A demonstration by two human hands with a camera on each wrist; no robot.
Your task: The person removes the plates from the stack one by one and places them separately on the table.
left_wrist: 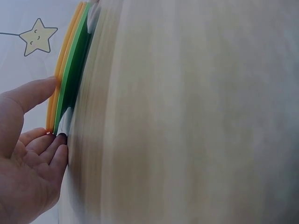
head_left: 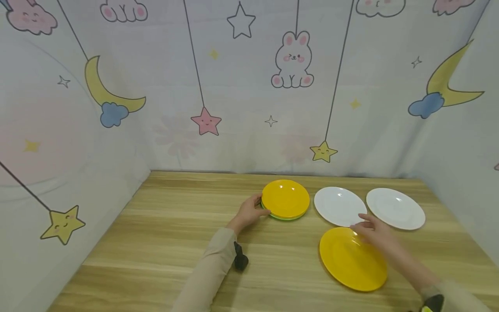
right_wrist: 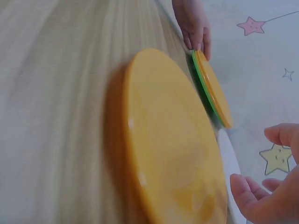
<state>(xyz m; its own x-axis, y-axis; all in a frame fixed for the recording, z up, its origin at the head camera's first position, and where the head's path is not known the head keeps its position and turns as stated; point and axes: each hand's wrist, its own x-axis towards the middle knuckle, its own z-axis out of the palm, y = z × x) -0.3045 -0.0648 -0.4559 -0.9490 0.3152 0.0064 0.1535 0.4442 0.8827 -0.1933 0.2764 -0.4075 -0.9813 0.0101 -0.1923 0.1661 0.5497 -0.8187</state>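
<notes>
My left hand [head_left: 249, 212] is at the left edge of a small stack of plates [head_left: 286, 199], yellow on top and green below. In the left wrist view, the thumb presses on the rim of the yellow plates [left_wrist: 53, 105], and the fingertips meet the edge near the green plate [left_wrist: 74, 65]. Over the far edge of a larger yellow plate [head_left: 352, 260] hovers my right hand [head_left: 372, 232], fingers loosely bent with nothing between them. The right wrist view has this hand [right_wrist: 275, 186] apart from the large yellow plate [right_wrist: 168, 135].
Two white plates, a nearer-middle one [head_left: 339, 206] and one farther right [head_left: 395, 209], lie along the back of the wooden table [head_left: 156, 242]. A printed cloth backdrop [head_left: 241, 86] rises behind and at both sides.
</notes>
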